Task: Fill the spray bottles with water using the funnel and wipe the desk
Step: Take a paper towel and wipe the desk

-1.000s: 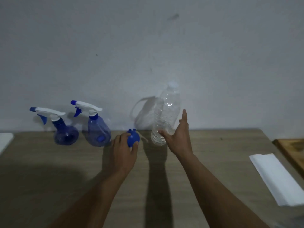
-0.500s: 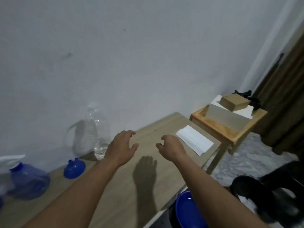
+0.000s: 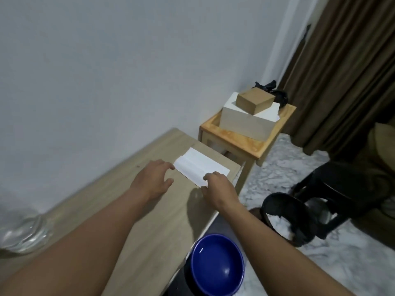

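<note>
A folded white paper towel [image 3: 198,165] lies at the right end of the light wooden desk [image 3: 149,227]. My left hand [image 3: 152,180] hovers at its left corner with relaxed, spread fingers, the fingertips just touching the edge. My right hand [image 3: 220,189] is at the towel's near corner, fingers curled on top and thumb at the edge, pinching it. Only the base of the clear water bottle [image 3: 22,231] shows at the far left. The spray bottles and the funnel are out of view.
A blue bowl [image 3: 217,268] sits below the desk's front edge. Right of the desk stands a small wooden side table [image 3: 252,144] with a white box and a brown box. A black stool [image 3: 316,201] and brown curtains lie further right.
My view swung right, away from the bottles. Both hands left the funnel and the water bottle and moved across the desk to the paper towel, where the right hand took its corner.
</note>
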Demonstrator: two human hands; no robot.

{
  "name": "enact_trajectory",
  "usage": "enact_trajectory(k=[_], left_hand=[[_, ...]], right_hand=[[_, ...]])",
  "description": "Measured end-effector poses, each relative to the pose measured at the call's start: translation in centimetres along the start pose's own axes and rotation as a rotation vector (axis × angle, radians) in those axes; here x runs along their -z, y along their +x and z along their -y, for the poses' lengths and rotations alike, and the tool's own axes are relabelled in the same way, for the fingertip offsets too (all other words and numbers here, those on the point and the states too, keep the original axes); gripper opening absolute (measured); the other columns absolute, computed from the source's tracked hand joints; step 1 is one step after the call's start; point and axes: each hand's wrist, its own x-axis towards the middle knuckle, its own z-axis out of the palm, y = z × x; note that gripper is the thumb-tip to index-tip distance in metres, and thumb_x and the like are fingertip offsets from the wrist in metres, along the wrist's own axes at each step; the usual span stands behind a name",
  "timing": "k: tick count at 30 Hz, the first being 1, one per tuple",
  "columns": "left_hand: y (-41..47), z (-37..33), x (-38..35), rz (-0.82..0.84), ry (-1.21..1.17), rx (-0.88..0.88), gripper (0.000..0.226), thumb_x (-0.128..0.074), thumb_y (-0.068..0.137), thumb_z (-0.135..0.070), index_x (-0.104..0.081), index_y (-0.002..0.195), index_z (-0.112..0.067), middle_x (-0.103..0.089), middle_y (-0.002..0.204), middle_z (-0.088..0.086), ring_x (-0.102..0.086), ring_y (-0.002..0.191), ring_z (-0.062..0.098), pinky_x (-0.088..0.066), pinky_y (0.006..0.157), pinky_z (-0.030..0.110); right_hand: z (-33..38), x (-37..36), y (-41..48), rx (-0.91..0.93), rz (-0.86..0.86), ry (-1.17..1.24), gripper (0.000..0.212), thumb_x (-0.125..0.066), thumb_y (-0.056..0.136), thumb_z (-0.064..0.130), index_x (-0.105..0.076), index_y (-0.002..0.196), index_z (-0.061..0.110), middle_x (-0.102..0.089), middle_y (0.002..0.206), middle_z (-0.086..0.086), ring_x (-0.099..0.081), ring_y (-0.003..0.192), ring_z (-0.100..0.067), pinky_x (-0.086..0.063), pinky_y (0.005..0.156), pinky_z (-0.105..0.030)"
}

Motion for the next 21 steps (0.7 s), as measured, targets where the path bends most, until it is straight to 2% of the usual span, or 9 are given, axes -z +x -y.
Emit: enact_trajectory(k=[5,8,13,16,21], left_hand=[[3.3,-0.1,-3.3,0.048,0.048,-0.05,0.031,-0.059,0.089,-0.029,-0.064,0.12,-0.03,-0.062,0.116,-0.003,-0.053,0.113,0.022,-0.049,0.089,0.038],[3.8,-0.1,-5.0,0.06,0.057,-0.095,0.028,-0.056,0.093,-0.03,-0.067,0.119,-0.029,-0.064,0.118,-0.004,-0.055,0.11,0.023,-0.051,0.088,0.04],[4.2,-0.2,-6.7,0.053,0.05,-0.13,0.031,-0.051,0.1,-0.032,-0.067,0.126,-0.028,-0.063,0.119,-0.006,-0.054,0.108,0.023,-0.05,0.086,0.039],[4.5,-0.2,-7.2,0.01,0.031,-0.131,0.027,-0.055,0.099,-0.031,-0.071,0.121,-0.026,-0.065,0.113,-0.006,-0.054,0.106,0.022,-0.049,0.085,0.038],[4.8,-0.5,-7.1,-0.075,0.04,-0.137,0.029,-0.065,0.093,-0.032,-0.07,0.119,-0.021,-0.065,0.111,-0.004,-0.054,0.106,0.023,-0.049,0.084,0.037]], right_hand=[[-1.3,-2.5,1.6,0.061,-0.018,-0.113,0.024,-0.055,0.098,0.016,-0.067,0.117,0.009,-0.065,0.114,-0.011,-0.056,0.104,-0.033,-0.052,0.083,-0.043],[-1.8,-3.8,2.2,0.056,-0.027,-0.141,0.021,-0.055,0.1,0.019,-0.07,0.111,0.011,-0.065,0.106,-0.009,-0.055,0.097,-0.027,-0.052,0.081,-0.042],[-2.1,-5.1,2.7,0.053,-0.092,-0.18,0.018,-0.051,0.101,0.015,-0.069,0.099,0.011,-0.064,0.097,-0.007,-0.051,0.092,-0.026,-0.035,0.071,-0.036],[-2.2,-5.3,3.0,0.067,-0.102,-0.184,0.019,-0.049,0.102,0.017,-0.067,0.102,0.01,-0.064,0.099,-0.008,-0.05,0.094,-0.025,-0.035,0.073,-0.036],[-2.5,-4.4,2.9,0.083,-0.169,-0.119,0.022,-0.048,0.104,0.021,-0.067,0.111,0.013,-0.063,0.107,-0.005,-0.049,0.097,-0.023,-0.043,0.081,-0.035]])
